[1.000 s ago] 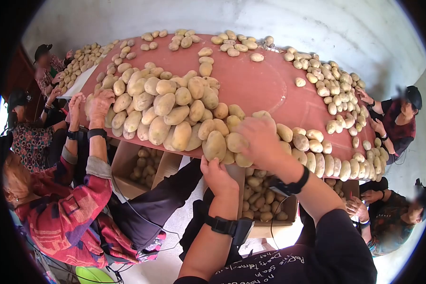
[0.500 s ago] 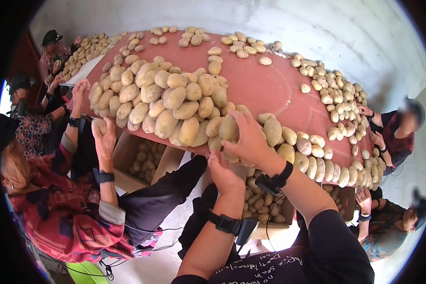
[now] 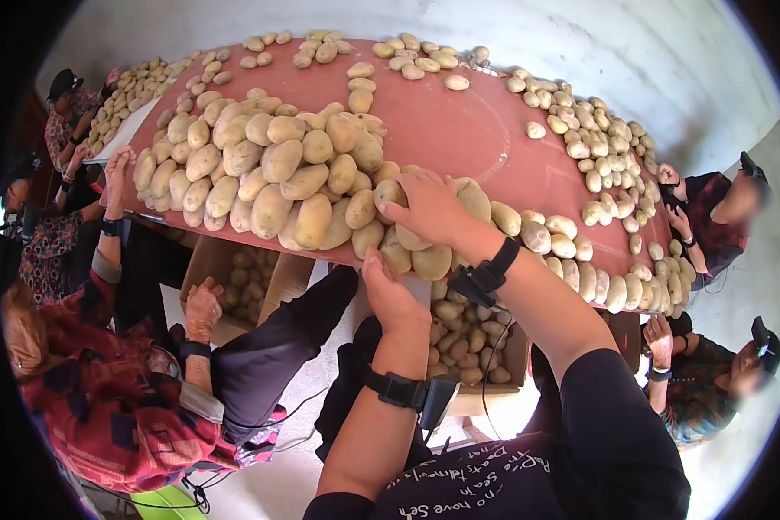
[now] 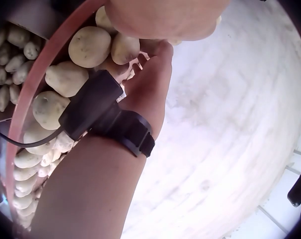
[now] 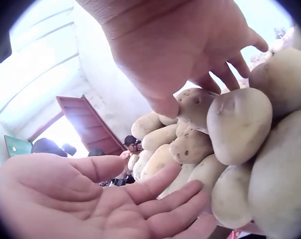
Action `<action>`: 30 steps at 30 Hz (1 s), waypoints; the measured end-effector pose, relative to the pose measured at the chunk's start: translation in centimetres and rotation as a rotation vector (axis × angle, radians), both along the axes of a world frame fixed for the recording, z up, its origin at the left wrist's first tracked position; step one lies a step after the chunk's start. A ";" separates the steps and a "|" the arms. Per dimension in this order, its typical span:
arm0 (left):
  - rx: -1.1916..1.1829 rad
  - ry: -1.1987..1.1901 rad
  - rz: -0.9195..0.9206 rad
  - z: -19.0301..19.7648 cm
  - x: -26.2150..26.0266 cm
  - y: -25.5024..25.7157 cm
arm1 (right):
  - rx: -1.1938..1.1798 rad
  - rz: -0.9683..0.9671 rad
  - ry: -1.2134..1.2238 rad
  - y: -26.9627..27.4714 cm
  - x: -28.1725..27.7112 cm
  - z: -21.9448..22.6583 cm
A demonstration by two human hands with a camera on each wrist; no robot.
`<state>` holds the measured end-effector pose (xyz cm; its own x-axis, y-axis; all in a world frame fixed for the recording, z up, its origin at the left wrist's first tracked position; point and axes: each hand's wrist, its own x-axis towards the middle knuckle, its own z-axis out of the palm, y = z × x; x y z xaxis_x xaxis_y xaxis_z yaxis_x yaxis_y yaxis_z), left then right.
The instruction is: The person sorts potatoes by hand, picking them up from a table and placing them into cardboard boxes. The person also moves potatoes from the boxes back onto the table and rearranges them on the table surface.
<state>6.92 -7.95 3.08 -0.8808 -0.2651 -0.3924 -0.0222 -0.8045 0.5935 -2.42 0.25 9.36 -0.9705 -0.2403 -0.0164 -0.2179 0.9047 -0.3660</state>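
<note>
A large heap of potatoes [image 3: 269,173] lies along the near edge of a red table [image 3: 446,130]. My right hand [image 3: 433,208] reaches over its right end. Thumb and fingers lie around a pitted potato [image 5: 192,107], seen in the right wrist view. Beside it stands a smooth, pale potato [image 5: 239,124]. My left hand [image 3: 394,295] is palm up just below the table edge, its fingers extended and nothing in the palm. Its fingertips come close to the lowest potatoes of the heap. The left wrist view shows my left hand [image 4: 165,20] large at the top.
Boxes of potatoes [image 3: 468,347] stand under the table, another box [image 3: 273,299] further left. A row of potatoes [image 3: 615,293] follows the near edge rightward. On the left sits a person in a red patterned jacket [image 3: 104,390]; other people sit around the table. Cables hang nearby.
My right hand has carried a potato away from the table edge onto the heap. My left hand stays low by the edge. The person on the left has lowered a hand toward the box.
</note>
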 end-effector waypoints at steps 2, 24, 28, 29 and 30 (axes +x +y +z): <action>-0.028 -0.050 -0.003 0.3 0.1 0.1 | -0.074 -0.008 0.028 -0.1 -0.5 -0.5; -0.062 0.017 -0.084 0.8 0.0 -0.1 | 0.117 -0.016 0.428 -0.3 4.5 -2.1; -0.044 0.013 -0.087 0.9 -0.1 -0.3 | 0.023 0.048 0.465 -0.7 4.1 -1.8; -0.047 0.009 -0.090 1.3 0.0 -0.3 | 0.009 0.071 0.454 -0.4 3.9 -1.7; -0.049 0.004 -0.092 1.7 0.1 -0.4 | -0.005 0.094 0.443 -0.1 3.8 -1.6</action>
